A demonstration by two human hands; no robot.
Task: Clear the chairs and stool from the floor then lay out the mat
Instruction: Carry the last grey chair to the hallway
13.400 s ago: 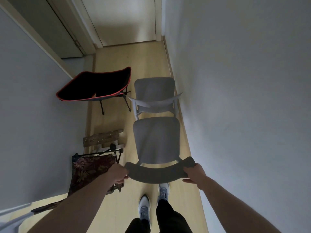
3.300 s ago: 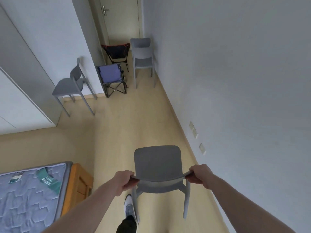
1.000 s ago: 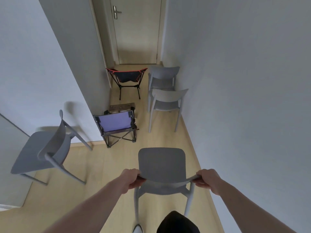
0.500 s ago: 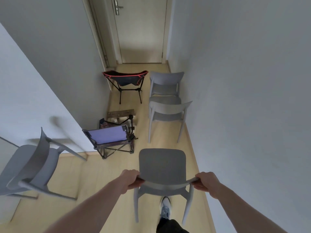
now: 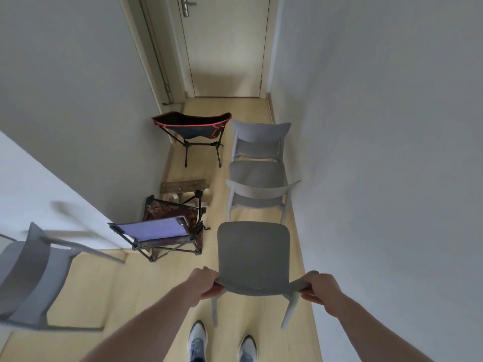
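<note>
1. I hold a grey plastic chair (image 5: 253, 254) by the two ends of its backrest: my left hand (image 5: 206, 284) is closed around the left end and my right hand (image 5: 320, 287) is closed around the right end. The chair is in front of me at the mouth of the narrow hallway. I cannot tell if its legs touch the floor (image 5: 146, 288) or hang just above it.

2. I judge the clearing as mostly done but not finished. In the hallway two grey chairs already stand in a row along the right wall, the nearer one (image 5: 261, 197) just beyond the chair in my hands and the farther one (image 5: 260, 142) behind it.

3. Along the left side of the hallway I see a black folding chair with red trim (image 5: 192, 129), a small wooden stool (image 5: 184, 188) and a purple folding chair (image 5: 159, 233).

4. One more grey chair (image 5: 28, 278) is at my left, outside the hallway, so I think it is not yet cleared.

5. My count: four grey plastic chairs, two folding chairs, one stool.

6. No mat is in view, so laying it out remains.
</note>
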